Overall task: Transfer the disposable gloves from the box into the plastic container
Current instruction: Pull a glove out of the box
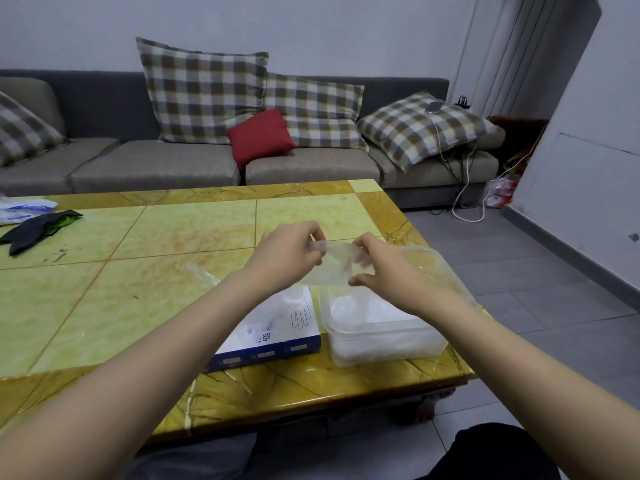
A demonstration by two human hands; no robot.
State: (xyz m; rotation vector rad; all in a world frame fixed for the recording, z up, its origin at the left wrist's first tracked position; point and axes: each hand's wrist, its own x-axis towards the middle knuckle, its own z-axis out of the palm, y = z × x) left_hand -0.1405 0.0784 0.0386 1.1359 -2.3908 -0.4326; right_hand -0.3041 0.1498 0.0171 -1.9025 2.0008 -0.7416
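Glove [334,263], clear, stretched between left hand [289,249] and right hand [382,268], both pinching it. Container [384,327] below right hand already holds gloves; box [273,330] below left. Transfer appears partly done.

left hand [287,251] and right hand [377,263] raised close together, fingers curled, pinching, forearms outstretched

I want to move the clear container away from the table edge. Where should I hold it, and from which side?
Probably the protruding rim of the plastic container along its near wall, from the front: the glove box sits close on its left, and the rim offers a lip.
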